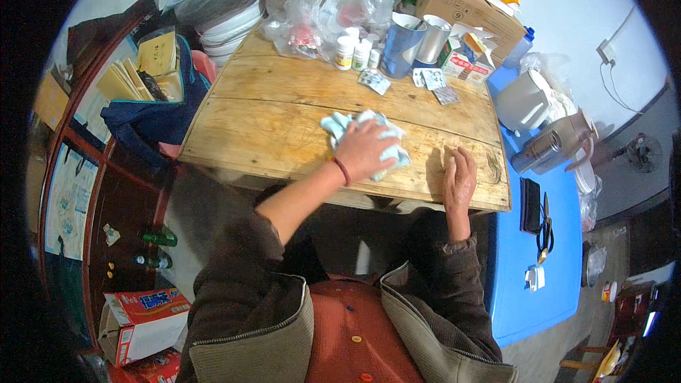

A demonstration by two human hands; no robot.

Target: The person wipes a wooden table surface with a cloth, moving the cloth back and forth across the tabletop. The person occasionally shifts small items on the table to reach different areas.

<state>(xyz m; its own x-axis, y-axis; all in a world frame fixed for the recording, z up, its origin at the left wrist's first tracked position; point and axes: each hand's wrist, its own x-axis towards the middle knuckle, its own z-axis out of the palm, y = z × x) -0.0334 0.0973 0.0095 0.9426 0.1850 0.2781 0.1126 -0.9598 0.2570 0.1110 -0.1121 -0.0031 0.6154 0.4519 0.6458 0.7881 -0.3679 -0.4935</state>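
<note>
My left hand (366, 150), with a red band at the wrist, presses a crumpled light-blue and white cloth (395, 162) against the wooden table (255, 133). The palm covers part of the cloth, and its edges stick out around the fingers. Near the table's front right, my right hand (459, 178) rests on the boards with its fingers bent together. I see nothing in it. Beyond the cloth lie several blister packs of pills (374, 81).
White pill bottles (345, 53), a blue canister (401, 48), a silver canister (434, 40) and an open carton (468, 66) line the back. To the right, a blue table (526, 282) bears a jug (558, 141), scissors (546, 231) and a dark phone-like object (530, 206).
</note>
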